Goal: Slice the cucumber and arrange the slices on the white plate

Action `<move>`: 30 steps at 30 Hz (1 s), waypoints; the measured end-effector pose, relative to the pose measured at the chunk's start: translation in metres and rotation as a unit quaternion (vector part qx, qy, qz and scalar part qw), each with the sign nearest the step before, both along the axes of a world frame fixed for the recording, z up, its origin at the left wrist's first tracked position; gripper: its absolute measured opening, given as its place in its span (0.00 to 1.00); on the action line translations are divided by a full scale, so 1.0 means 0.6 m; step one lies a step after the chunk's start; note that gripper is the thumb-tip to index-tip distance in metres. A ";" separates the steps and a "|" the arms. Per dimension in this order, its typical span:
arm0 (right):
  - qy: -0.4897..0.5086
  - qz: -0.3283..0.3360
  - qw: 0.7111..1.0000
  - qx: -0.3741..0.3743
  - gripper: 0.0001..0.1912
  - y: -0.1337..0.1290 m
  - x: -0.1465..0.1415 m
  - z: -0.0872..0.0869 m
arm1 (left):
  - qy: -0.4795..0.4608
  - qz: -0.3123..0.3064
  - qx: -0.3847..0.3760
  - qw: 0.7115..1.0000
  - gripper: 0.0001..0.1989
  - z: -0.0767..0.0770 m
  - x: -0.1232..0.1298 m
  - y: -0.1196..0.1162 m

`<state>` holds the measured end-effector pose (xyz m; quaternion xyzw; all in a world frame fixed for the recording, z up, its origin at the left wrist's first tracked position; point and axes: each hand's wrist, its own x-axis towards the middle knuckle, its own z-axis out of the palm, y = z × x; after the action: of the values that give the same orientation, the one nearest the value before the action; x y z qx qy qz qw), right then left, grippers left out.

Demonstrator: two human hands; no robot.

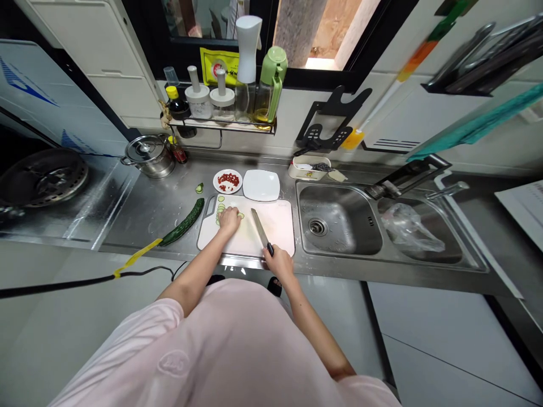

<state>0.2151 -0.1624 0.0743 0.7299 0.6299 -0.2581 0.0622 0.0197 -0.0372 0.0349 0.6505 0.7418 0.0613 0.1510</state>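
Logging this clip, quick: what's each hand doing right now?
Left hand: curled over pale green cucumber slices, resting on them; grip unclear.
Right hand: closed, holding a steel kitchen knife with a black handle.

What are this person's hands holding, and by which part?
The right hand grips a kitchen knife by its black handle, blade pointing forward. The left hand rests on cucumber on the cutting board; whether it holds a piece cannot be told.

Brushed steel counter (127,226); matt plastic cutting board (280,226); shiny steel knife blade (259,226).
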 end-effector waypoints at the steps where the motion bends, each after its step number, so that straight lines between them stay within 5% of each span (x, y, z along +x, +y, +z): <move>1: -0.002 0.000 1.000 -0.001 0.22 0.001 0.000 -0.001 | -0.001 0.002 -0.001 1.000 0.11 -0.001 -0.001 0.002; 16: -0.031 0.028 0.999 0.007 0.20 0.013 0.011 -0.006 | -0.136 0.064 -0.005 0.989 0.05 -0.006 -0.006 0.009; 30: -0.046 0.072 0.996 0.009 0.20 0.021 0.016 0.011 | -0.286 0.094 0.024 0.953 0.06 -0.016 -0.046 -0.100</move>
<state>0.2250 -0.1500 0.0809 0.6941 0.6798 -0.2133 0.1030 -0.0077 -0.0970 0.0251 0.5368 0.7236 0.2759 0.3349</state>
